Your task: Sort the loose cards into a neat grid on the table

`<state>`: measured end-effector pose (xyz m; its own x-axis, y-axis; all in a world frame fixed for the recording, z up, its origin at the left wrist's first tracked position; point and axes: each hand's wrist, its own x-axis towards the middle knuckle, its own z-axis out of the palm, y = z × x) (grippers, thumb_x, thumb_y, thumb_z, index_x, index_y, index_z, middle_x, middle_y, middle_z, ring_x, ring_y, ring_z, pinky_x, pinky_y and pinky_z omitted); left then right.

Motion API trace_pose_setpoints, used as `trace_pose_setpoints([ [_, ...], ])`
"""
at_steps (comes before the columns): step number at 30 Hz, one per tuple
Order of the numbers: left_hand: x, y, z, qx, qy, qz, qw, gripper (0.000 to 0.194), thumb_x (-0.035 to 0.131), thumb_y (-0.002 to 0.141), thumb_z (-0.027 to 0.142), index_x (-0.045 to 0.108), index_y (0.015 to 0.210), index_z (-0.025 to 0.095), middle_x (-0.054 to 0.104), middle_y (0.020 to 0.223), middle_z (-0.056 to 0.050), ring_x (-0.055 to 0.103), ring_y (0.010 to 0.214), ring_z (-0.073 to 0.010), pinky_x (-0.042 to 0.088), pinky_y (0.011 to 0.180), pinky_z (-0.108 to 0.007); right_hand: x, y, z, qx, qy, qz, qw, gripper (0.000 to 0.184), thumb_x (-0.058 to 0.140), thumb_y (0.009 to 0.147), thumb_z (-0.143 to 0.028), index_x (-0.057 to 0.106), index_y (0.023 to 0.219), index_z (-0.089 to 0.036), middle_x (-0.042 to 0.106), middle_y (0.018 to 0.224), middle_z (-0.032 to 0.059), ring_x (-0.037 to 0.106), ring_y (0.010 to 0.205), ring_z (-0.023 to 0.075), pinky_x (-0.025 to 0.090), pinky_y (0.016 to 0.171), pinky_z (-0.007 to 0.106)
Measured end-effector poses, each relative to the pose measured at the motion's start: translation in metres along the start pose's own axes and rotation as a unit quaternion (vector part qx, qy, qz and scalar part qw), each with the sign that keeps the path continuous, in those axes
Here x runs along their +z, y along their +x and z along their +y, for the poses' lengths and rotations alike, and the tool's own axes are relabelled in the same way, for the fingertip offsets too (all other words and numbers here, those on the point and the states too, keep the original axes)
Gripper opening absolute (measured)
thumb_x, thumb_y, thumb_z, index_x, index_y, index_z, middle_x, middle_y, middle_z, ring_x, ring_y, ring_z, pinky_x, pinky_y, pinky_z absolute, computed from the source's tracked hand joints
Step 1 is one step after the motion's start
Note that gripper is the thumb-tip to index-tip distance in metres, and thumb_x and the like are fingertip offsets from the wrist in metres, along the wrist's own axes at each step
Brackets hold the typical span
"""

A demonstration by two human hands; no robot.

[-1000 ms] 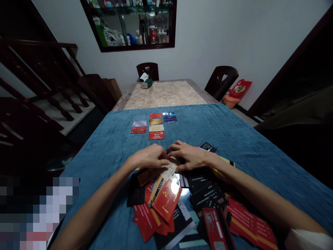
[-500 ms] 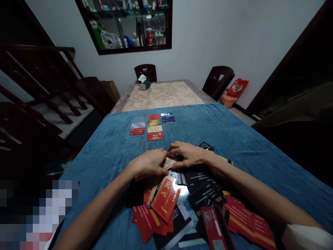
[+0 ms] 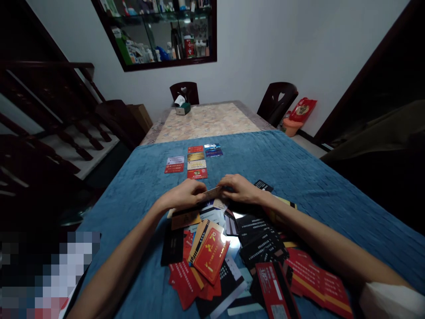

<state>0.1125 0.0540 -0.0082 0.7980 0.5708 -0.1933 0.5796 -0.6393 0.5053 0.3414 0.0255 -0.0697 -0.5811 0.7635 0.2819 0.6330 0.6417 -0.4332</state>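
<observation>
Between my two hands a pale card (image 3: pixel 211 192) is held tilted up, just above the far edge of a loose pile of cards. My left hand (image 3: pixel 186 194) pinches its left end and my right hand (image 3: pixel 239 188) grips its right end; the fingers hide both ends. Below them spreads the pile: a red card with gold print (image 3: pixel 211 256), several black cards (image 3: pixel 262 241), a red card with a dark stripe (image 3: pixel 274 290) and fanned red cards (image 3: pixel 320 281). Beyond my hands, a red card (image 3: pixel 197 173) ends a short column of cards.
A blue cloth (image 3: pixel 142 199) covers the near part of the table. A blue card (image 3: pixel 213 150) and two stacked cards (image 3: pixel 174 165) flank the column. Farther off stand a tissue box (image 3: pixel 183 109) and dark chairs (image 3: pixel 278 104). Pixelated patches cover the lower left.
Both hands have lifted the pale card off the pile and tilted it up, uncovering white and blue cards beneath. The view has shifted slightly; the laid-out cards stay in place.
</observation>
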Motion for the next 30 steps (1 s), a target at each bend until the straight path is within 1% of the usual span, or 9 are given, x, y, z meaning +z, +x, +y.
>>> trace_pose_setpoints([
  [6, 0.004, 0.004, -0.009, -0.006, -0.007, 0.016, 1.000, 0.016, 0.048, 0.076, 0.026, 0.057, 0.069, 0.015, 0.052, 0.065, 0.002, 0.044, 0.062, -0.0116, 0.029, 0.056, -0.023, 0.003, 0.000, 0.002, 0.037, -0.007, 0.003, 0.999, 0.016, 0.057, 0.079, -0.011, 0.067, 0.091, -0.016, 0.069, 0.086, 0.0066, 0.059, 0.078, 0.0175, 0.041, 0.071, 0.026],
  [10, 0.004, 0.005, -0.011, -0.004, -0.011, 0.019, 1.000, 0.013, 0.047, 0.075, 0.023, 0.055, 0.068, 0.016, 0.049, 0.064, 0.002, 0.043, 0.062, -0.0113, 0.028, 0.056, -0.023, 0.004, 0.000, 0.002, 0.051, -0.014, 0.003, 0.999, 0.012, 0.057, 0.079, -0.012, 0.066, 0.086, -0.016, 0.067, 0.082, 0.0058, 0.058, 0.075, 0.0168, 0.040, 0.069, 0.026],
  [12, 0.005, 0.006, -0.011, -0.002, -0.018, 0.020, 1.000, 0.013, 0.046, 0.075, 0.023, 0.055, 0.068, 0.015, 0.049, 0.064, 0.003, 0.043, 0.061, -0.0111, 0.028, 0.055, -0.023, 0.004, 0.000, 0.002, 0.052, -0.011, 0.015, 0.998, 0.012, 0.056, 0.078, -0.012, 0.065, 0.085, -0.015, 0.067, 0.083, 0.0065, 0.058, 0.076, 0.0173, 0.040, 0.069, 0.026],
  [15, 0.007, 0.007, -0.012, 0.010, -0.037, 0.026, 0.999, 0.015, 0.048, 0.077, 0.024, 0.059, 0.074, 0.015, 0.054, 0.067, 0.002, 0.047, 0.064, -0.0120, 0.031, 0.056, -0.023, 0.003, 0.001, 0.002, 0.053, 0.007, 0.057, 0.997, 0.013, 0.056, 0.077, -0.011, 0.065, 0.086, -0.015, 0.068, 0.085, 0.0074, 0.059, 0.080, 0.0186, 0.042, 0.074, 0.028],
  [17, 0.009, 0.008, -0.013, 0.019, -0.052, 0.039, 0.998, 0.018, 0.049, 0.079, 0.026, 0.062, 0.079, 0.014, 0.058, 0.072, 0.001, 0.051, 0.067, -0.0134, 0.035, 0.059, -0.023, 0.002, 0.001, 0.003, 0.057, 0.039, 0.092, 0.993, 0.013, 0.056, 0.077, -0.011, 0.064, 0.087, -0.016, 0.068, 0.086, 0.0063, 0.059, 0.081, 0.0184, 0.044, 0.075, 0.029],
  [21, 0.016, 0.012, -0.012, 0.026, -0.072, 0.071, 0.994, 0.020, 0.050, 0.081, 0.025, 0.065, 0.086, 0.013, 0.064, 0.078, -0.001, 0.055, 0.072, -0.0147, 0.040, 0.064, -0.024, 0.002, 0.002, 0.004, 0.060, 0.125, 0.156, 0.978, 0.011, 0.053, 0.082, -0.015, 0.062, 0.088, -0.017, 0.067, 0.085, 0.0037, 0.061, 0.080, 0.0168, 0.047, 0.076, 0.030],
  [23, 0.019, 0.014, -0.012, 0.031, -0.074, 0.085, 0.993, 0.020, 0.051, 0.080, 0.022, 0.066, 0.090, 0.014, 0.066, 0.082, -0.001, 0.057, 0.074, -0.0151, 0.042, 0.066, -0.024, 0.002, 0.003, 0.004, 0.054, 0.150, 0.185, 0.970, 0.011, 0.053, 0.084, -0.016, 0.061, 0.091, -0.018, 0.066, 0.088, 0.0037, 0.062, 0.082, 0.0169, 0.049, 0.077, 0.030],
  [26, 0.022, 0.016, -0.011, 0.035, -0.070, 0.111, 0.991, 0.021, 0.054, 0.078, 0.019, 0.066, 0.095, 0.014, 0.069, 0.090, -0.003, 0.059, 0.079, -0.0162, 0.045, 0.072, -0.026, -0.002, 0.003, 0.004, 0.034, 0.135, 0.221, 0.965, 0.017, 0.050, 0.086, -0.012, 0.061, 0.097, -0.019, 0.064, 0.092, 0.0049, 0.062, 0.084, 0.0170, 0.050, 0.077, 0.031],
  [30, 0.024, 0.018, -0.009, 0.018, -0.082, 0.168, 0.982, 0.028, 0.056, 0.079, 0.018, 0.066, 0.106, 0.015, 0.070, 0.101, -0.006, 0.061, 0.083, -0.0164, 0.049, 0.074, -0.028, -0.008, 0.001, 0.004, -0.016, 0.060, 0.239, 0.969, 0.024, 0.045, 0.090, -0.011, 0.065, 0.102, -0.019, 0.062, 0.096, 0.0071, 0.059, 0.085, 0.0175, 0.048, 0.077, 0.031],
])
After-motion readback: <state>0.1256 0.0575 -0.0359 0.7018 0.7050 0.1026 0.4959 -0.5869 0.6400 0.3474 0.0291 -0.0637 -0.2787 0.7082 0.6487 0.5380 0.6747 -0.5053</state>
